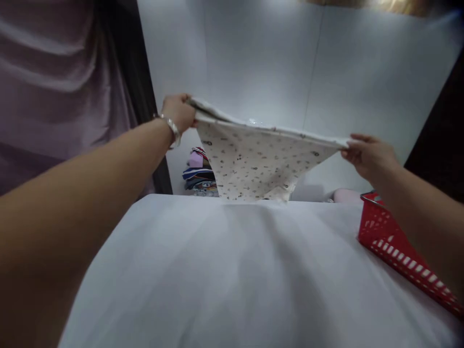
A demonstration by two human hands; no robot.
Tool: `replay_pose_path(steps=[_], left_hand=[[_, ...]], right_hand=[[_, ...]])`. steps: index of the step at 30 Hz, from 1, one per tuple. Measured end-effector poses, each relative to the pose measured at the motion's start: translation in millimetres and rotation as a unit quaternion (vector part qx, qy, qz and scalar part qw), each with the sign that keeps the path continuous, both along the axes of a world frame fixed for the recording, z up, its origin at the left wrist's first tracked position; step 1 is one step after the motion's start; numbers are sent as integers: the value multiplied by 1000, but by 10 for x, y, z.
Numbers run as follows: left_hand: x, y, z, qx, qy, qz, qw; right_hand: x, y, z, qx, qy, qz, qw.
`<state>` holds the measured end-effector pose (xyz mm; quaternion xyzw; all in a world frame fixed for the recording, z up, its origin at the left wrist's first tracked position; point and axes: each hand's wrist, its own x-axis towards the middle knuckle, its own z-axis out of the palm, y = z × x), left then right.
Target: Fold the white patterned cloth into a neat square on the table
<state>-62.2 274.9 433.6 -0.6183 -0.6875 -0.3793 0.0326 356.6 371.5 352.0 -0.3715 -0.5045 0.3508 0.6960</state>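
A cream cloth with small dark prints point(253, 162) is stretched out in the air above the far edge of a white-covered table point(232, 270). My left hand point(178, 113), with a silver bracelet on its wrist, is closed on the cloth's upper left corner. My right hand point(368, 154) pinches the upper right corner. The cloth hangs down between them, its lower edge reaching the table's far side.
A red plastic basket point(395, 249) sits at the table's right edge under my right forearm. A stack of folded colourful clothes point(199, 174) lies beyond the table on the left. A white wall stands behind, a pale curtain point(54, 72) at left.
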Motion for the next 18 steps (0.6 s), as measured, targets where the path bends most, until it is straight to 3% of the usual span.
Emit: replay_pose_path(steps=[2, 3, 6, 9, 11, 12, 14, 18], left_hand=[[-101, -407, -426, 27, 9, 56, 998], [-144, -642, -709, 3, 3, 64, 998], [-209, -1435, -1768, -103, -49, 26, 993], [-187, -2195, -2864, -243, -196, 54, 948], [-162, -2571, -3397, -284, -278, 90, 913], [-153, -2709, -3573, -286, -304, 102, 903], [-147, -2902, -3759, -257, -330, 120, 900], [-166, -3113, -3815, -200, -283, 130, 929]], right_hand=[[-50, -229, -441, -70, -19, 22, 997], [-68, -375, -708, -109, -19, 32, 993], [-88, -932, -1620, -214, -57, 83, 972], [-78, -1556, -2477, -344, -92, 141, 924], [-71, -1902, -2862, -394, -115, 160, 898], [-66, -2038, -2977, -409, -119, 168, 889], [-46, -2238, -3066, -414, -121, 173, 886], [26, -2479, -3000, -371, -163, 156, 901]])
